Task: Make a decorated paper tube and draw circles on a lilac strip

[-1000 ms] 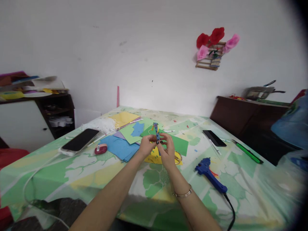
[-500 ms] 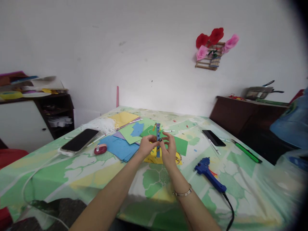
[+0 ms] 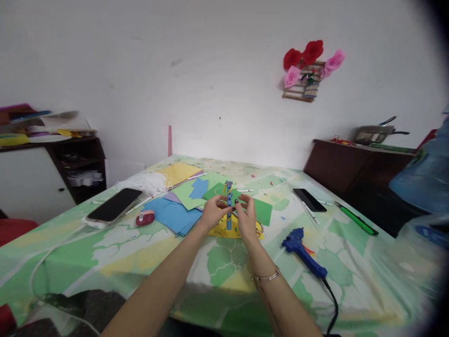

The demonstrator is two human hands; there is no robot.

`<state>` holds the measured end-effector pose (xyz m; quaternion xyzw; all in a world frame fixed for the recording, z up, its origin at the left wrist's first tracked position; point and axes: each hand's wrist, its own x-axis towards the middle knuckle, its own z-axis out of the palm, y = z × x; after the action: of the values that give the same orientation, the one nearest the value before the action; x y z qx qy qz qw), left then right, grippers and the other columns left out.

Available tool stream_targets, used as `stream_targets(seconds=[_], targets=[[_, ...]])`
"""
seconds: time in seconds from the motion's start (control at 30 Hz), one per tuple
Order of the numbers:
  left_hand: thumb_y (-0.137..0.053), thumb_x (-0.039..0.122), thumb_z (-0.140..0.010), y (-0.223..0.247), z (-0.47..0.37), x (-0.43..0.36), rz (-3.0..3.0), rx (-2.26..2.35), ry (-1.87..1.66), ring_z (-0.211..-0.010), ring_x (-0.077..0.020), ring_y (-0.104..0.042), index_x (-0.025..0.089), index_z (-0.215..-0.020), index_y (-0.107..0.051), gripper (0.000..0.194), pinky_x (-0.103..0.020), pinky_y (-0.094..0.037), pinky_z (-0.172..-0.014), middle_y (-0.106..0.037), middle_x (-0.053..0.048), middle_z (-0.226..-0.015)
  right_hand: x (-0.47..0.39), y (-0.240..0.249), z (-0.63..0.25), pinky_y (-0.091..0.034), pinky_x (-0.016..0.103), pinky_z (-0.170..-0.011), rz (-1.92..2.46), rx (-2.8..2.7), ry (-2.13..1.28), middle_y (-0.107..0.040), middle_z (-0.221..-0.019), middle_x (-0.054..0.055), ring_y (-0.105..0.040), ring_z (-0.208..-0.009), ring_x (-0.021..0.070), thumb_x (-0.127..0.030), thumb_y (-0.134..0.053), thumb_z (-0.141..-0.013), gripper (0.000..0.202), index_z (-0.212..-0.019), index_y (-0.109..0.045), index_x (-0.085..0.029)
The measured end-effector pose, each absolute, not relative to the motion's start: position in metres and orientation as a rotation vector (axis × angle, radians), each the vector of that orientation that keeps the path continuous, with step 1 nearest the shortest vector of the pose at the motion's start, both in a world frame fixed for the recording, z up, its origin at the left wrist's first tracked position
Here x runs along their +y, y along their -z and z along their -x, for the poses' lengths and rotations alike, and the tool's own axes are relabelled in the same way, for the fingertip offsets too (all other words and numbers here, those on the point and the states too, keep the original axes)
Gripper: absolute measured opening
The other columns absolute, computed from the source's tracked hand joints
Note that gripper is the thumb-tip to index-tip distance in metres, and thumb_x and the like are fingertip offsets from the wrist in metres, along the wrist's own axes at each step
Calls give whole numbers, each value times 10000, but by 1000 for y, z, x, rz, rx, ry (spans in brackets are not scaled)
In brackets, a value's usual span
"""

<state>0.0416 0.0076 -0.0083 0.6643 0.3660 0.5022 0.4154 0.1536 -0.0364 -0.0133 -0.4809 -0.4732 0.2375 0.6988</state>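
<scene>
The blue tube (image 3: 229,222) has straightened since a second ago: then it leaned, its lower part mostly masked by the right hand (image 3: 247,215); now it stands upright, its lower end in plain view between the hands. The left hand (image 3: 212,213) has its thumb and fingers closed on the tube about midway up. The right hand is half curled, fingers bent and slightly parted beside the tube (I cannot tell whether its fingertips press on it). A small gap shows between the two palms.

Bare cloth (image 3: 224,271) lies on the near side between the forearms, running to the table's near edge. To the right, more bare cloth separates the right hand from the glue gun (image 3: 301,250), its cord trailing to the near side. To the left, room is tighter: blue sheets (image 3: 175,215) lie near the left hand, with a red item (image 3: 145,217) at their left. A phone (image 3: 114,206) is farther left; a black slab (image 3: 310,200) and a green cutter (image 3: 358,220) lie to the far right.

The tube is in front of the yellow paper (image 3: 217,229), with a green sheet (image 3: 264,211) beyond. Gold loops (image 3: 259,229) sit just right of the right hand.
</scene>
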Motion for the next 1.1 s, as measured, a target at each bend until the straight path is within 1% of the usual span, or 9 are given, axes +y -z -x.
stream_targets(seconds=[0.1,0.23,0.43,0.73,1.1], targets=[[-737,316,-605,8,-41,5,-1696,917,-1271,-580,-156,-592,139,-910,-599,379,-235,-438,-549,-619,0,-608,-32,18,-155,-485,338,-718,1065,-1030,-638,-585,-1071,95,-581,-870,211,-352,-584,-743,322,-1016,-529,-189],[-721,258,-618,6,-41,1,-1749,892,-1273,-602,-168,-616,157,-962,-592,381,-242,-451,-584,-633,9,-612,-29,19,-157,-495,314,-714,999,-1024,-727,-618,-1075,73,-599,-886,205,-341,-602,-717,318,-1000,-577,-199],[-697,242,-635,7,-43,-1,-1816,845,-1248,-596,-161,-607,173,-1022,-571,413,-228,-438,-556,-621,24,-608,-28,17,-161,-501,303,-693,899,-1027,-783,-669,-965,60,-623,-841,198,-356,-652,-705,288,-939,-623,-190],[-687,219,-655,6,-43,-4,-1896,820,-1241,-577,-126,-568,180,-1036,-564,402,-207,-422,-558,-584,52,-600,-28,17,-160,-501,305,-669,855,-1010,-757,-666,-868,47,-627,-759,180,-341,-678,-697,254,-883,-614,-180],[-670,247,-690,7,-43,-5,-1959,849,-1271,-580,-129,-562,182,-1035,-578,363,-208,-412,-547,-570,47,-610,-30,15,-159,-513,313,-694,882,-1045,-714,-662,-881,49,-626,-759,174,-334,-650,-693,257,-892,-592,-181]])
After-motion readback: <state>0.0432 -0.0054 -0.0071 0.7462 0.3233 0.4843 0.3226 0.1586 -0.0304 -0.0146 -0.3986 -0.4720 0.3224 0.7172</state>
